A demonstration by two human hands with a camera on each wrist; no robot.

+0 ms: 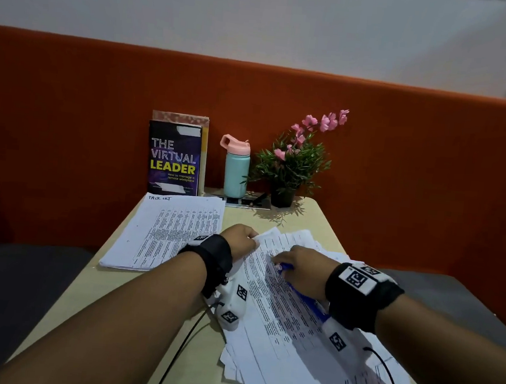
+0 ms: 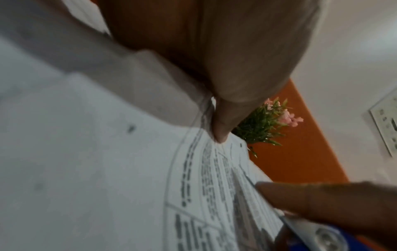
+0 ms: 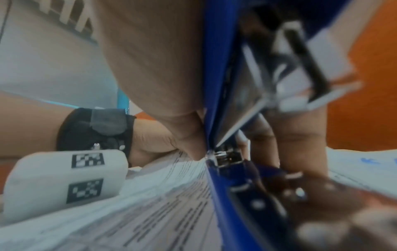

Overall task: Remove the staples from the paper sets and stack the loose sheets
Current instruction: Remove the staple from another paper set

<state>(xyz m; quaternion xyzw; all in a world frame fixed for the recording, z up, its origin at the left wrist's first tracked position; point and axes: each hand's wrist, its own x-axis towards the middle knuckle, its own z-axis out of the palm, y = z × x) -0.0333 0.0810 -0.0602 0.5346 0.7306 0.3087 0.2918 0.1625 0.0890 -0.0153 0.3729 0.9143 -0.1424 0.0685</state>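
Note:
A messy pile of printed paper sets (image 1: 280, 323) covers the right half of the table. My left hand (image 1: 241, 240) pinches the top corner of the uppermost paper set (image 2: 204, 171), with a fingertip (image 2: 219, 134) pressed onto the page. My right hand (image 1: 298, 266) grips a blue stapler (image 1: 287, 268) just right of that corner. In the right wrist view the stapler (image 3: 217, 183) lies along the page with its metal end (image 3: 222, 157) down on the paper (image 3: 150, 208). A neat stack of loose sheets (image 1: 168, 233) lies to the left.
At the table's far edge stand a book (image 1: 173, 159), a teal bottle with a pink lid (image 1: 237, 167) and a potted plant with pink flowers (image 1: 291, 164). An orange partition (image 1: 400, 174) rises behind them. Bare tabletop (image 1: 106, 316) shows at front left.

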